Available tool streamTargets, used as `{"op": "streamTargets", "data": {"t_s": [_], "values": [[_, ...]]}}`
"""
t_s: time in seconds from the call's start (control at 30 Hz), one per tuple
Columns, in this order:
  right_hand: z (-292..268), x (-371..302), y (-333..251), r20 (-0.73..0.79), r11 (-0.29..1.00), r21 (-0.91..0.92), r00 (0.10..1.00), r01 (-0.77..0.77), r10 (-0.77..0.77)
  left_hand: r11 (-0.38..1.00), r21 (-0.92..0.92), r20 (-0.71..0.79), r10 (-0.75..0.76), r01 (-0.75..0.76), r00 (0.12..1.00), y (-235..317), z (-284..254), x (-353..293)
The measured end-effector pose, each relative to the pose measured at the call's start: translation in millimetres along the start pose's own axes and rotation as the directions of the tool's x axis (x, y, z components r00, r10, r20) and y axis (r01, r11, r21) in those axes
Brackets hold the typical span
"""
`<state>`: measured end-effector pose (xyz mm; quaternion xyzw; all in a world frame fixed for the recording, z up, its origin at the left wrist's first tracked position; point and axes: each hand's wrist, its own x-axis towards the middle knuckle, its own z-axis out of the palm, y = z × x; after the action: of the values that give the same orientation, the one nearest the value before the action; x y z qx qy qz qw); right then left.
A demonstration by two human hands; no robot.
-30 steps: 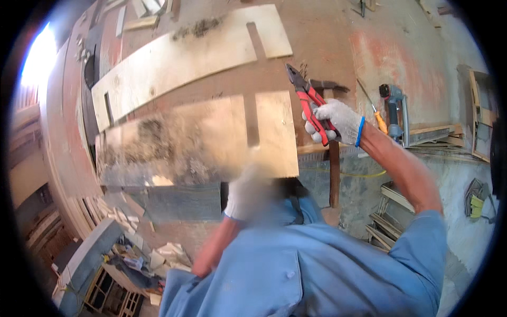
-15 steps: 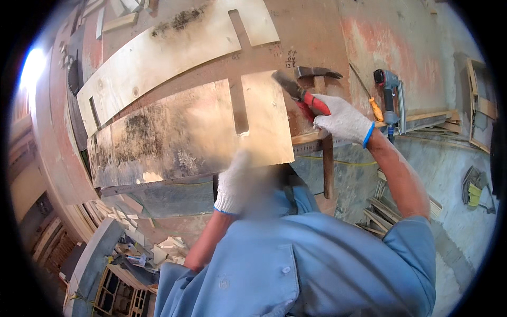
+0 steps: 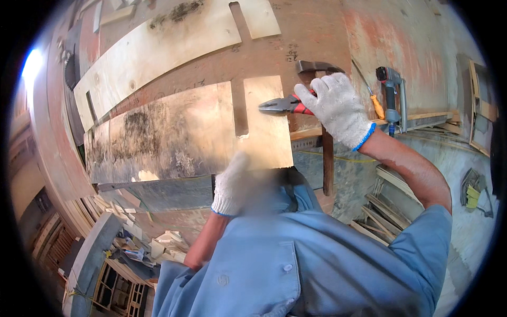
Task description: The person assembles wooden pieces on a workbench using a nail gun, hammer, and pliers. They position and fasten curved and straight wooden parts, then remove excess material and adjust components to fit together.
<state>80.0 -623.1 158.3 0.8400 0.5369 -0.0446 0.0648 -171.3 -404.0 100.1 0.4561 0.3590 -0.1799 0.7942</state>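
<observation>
Red-handled pliers point(image 3: 285, 104) with dark steel jaws, lying level over the far right corner of a plywood panel point(image 3: 185, 132), nose pointing left. Gloved right hand point(image 3: 338, 108) clamping the handles; left hand point(image 3: 235, 185) blurred, finger state indeterminable.

Pliers point(image 3: 285, 104) on plywood sheet point(image 3: 190, 132)

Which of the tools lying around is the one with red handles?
The pliers, held in the gloved right hand over the nearer plywood sheet. The hammer behind has a dark metal head, and the screwdriver has an orange handle.
</observation>
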Motion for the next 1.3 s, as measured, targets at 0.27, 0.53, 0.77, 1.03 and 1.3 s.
{"op": "streamTargets", "data": {"t_s": [0.27,0.53,0.77,1.03,1.3], "values": [[-2,0,-7,0.224,0.947,0.267,0.967,-0.178,0.119,0.845,0.485,0.05,0.233,-0.227,0.971,-22,-10,6],[-32,4,25,0.741,-0.1,0.571,0.564,-0.815,-0.365,0.724,0.617,0.089,0.324,-0.308,0.942,-2,-1,-5],[-38,-23,-15,0.477,0.591,0.654,0.864,-0.472,0.161,0.972,0.176,-0.009,0.157,-0.153,0.988,-3,10,-1],[16,-48,-49,0.44,0.564,0.567,0.8,-0.6,0.408,0.996,-0.004,-0.089,0.093,-0.094,0.992,-1,17,-2],[-42,-15,-5,0.894,0.086,0.444,0.448,-0.892,0.035,0.88,0.395,0.036,0.273,-0.264,0.961,2,13,-2]]}}
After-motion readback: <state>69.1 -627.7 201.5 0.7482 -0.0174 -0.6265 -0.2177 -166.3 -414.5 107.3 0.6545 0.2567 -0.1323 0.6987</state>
